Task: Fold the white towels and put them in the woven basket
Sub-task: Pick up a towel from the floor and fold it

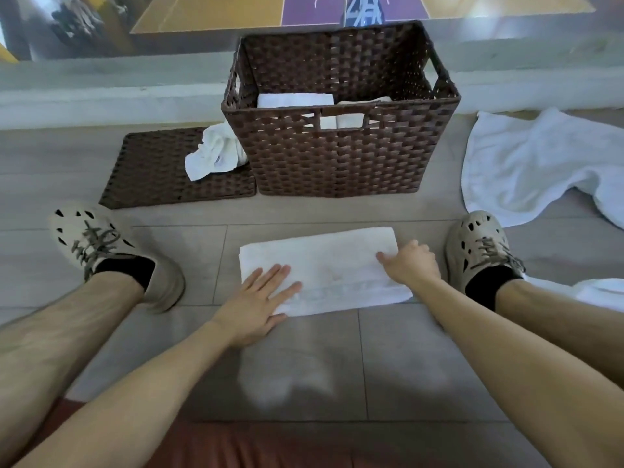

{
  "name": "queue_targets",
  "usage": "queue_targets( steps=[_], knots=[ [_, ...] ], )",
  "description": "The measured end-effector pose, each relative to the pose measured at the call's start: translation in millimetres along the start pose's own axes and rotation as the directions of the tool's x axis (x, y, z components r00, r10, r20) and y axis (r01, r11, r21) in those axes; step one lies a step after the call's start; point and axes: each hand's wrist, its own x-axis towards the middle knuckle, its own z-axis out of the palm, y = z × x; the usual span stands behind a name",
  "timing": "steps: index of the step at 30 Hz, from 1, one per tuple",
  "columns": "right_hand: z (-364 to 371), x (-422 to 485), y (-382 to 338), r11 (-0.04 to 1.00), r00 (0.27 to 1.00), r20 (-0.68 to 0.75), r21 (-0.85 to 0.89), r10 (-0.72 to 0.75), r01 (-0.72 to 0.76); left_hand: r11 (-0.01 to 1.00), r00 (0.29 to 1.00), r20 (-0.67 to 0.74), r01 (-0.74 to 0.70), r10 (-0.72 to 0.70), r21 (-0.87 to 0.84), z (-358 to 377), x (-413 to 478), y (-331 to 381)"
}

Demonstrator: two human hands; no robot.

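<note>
A folded white towel [324, 265] lies flat on the tiled floor between my feet. My left hand [260, 298] rests flat on its near left corner with the fingers straight. My right hand [410, 263] lies on the towel's right end with its fingers curled over the edge. Behind the towel stands the brown woven basket [341, 157]; folded white towels [295, 100] show inside it. A crumpled white towel [214, 155] sits on the basket's lid. A large unfolded white towel [540, 167] is spread on the floor to the right.
The flat woven lid [152, 177] lies left of the basket. My shoes [481, 248] flank the folded towel on both sides. More white cloth [594, 292] lies by my right leg. A low pale ledge [111, 96] runs behind the basket.
</note>
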Motion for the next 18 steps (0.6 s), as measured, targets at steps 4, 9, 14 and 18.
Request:
queue_targets(
  steps=[4, 9, 14, 18],
  knots=[
    [15.3, 11.6, 12.1, 0.997, 0.997, 0.028, 0.037, 0.070, -0.071, 0.995, 0.988, -0.143, 0.049, -0.061, -0.089, 0.1, -20.4, -13.8],
    [12.3, 13.6, 12.2, 0.990, 0.978, 0.176, 0.070, 0.110, -0.124, 0.995, 0.979, -0.186, 0.079, -0.089, -0.058, -14.3, -26.2, 1.7],
    [7.6, 9.0, 11.6, 0.984, 0.965, 0.226, 0.089, 0.134, -0.157, 0.989, 0.980, -0.134, 0.143, -0.148, -0.040, -20.5, 10.1, 41.4],
    [2.8, 6.0, 11.0, 0.967, 0.963, 0.243, 0.194, 0.118, -0.167, 0.989, 0.982, -0.119, 0.147, -0.150, -0.027, -2.6, -17.4, 5.4]
  ],
)
